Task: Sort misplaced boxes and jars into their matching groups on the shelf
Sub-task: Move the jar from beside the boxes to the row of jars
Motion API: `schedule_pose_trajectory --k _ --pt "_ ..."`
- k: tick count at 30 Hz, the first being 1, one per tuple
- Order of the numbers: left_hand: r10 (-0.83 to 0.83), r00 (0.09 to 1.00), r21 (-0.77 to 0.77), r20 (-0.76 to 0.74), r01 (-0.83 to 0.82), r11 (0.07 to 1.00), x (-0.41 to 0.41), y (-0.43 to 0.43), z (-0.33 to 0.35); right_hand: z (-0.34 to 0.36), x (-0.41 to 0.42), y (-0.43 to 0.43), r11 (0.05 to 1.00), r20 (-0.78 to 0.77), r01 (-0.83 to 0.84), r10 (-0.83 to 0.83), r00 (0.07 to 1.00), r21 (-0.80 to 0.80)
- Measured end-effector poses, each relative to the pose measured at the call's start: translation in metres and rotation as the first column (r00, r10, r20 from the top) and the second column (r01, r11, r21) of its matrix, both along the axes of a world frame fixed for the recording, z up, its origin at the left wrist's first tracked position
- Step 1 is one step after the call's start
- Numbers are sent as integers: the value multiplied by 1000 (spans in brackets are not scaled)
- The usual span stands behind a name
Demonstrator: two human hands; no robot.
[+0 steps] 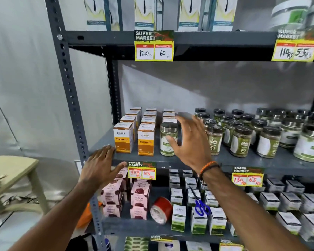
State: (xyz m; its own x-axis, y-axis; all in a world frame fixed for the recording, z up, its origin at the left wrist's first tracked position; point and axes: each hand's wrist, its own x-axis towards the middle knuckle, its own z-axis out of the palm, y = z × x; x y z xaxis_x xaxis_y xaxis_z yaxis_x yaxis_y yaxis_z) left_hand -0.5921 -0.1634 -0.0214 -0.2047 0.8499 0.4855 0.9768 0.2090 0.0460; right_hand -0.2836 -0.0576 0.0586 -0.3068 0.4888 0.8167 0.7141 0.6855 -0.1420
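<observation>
On the middle shelf (243, 161), orange-and-white Turmeric boxes (145, 140) stand in rows at the left. A single green-labelled jar with a silver lid (168, 137) stands at the front of the third box row, away from the other jars. Dark-lidded green jars (241, 140) fill the right part of the shelf. My right hand (190, 140) is open with spread fingers just right of the lone jar, its thumb close to the label; it holds nothing. My left hand (100, 165) lies open on the shelf's front edge by the upright post.
The shelf below holds pink boxes (140, 198), a red tape roll (161, 210), blue-handled scissors (201, 208) lying on white-and-green boxes (198, 220). Yellow price tags (141, 172) hang on the shelf edges. A pale table (9, 171) stands at the left.
</observation>
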Motion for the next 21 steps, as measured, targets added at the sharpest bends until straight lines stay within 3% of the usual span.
schedule_pose_trajectory --k 3,6,15,21 --pt "2 1000 -1 8 -2 1000 -1 1 -3 13 -16 8 986 207 124 -100 973 -109" --pt "4 1000 -3 15 -4 1000 -2 1 -4 13 -24 14 961 275 212 -158 948 -177" --pt "7 1000 10 24 -7 1000 -4 2 -6 10 -29 10 982 161 120 -95 982 -149" --pt "2 999 -21 48 -1 1000 -1 -2 -1 14 -11 -8 998 -46 -26 23 999 -58"
